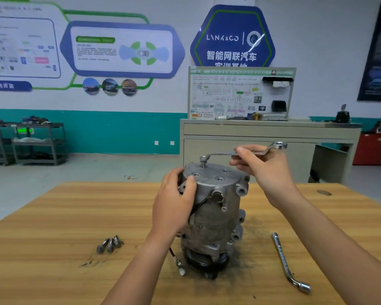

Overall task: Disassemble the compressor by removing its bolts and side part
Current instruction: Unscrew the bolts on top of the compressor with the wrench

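Looks heavy, stiff, greasy: compressor (216,208) best steadied at top rim, left hand (174,205) curled there; right hand (264,166) pinching wrench (220,154) on bolt (203,165).

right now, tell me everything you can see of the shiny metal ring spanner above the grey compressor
The shiny chrome-look ring spanner has a thin cranked shank with a ring at each end. It lies roughly level above the grey cast-metal compressor standing on the wooden table. Its left ring sits on a raised bolt in the compressor's top face; its right ring is free. The right hand pinches the shank near that end; nothing else touches it.
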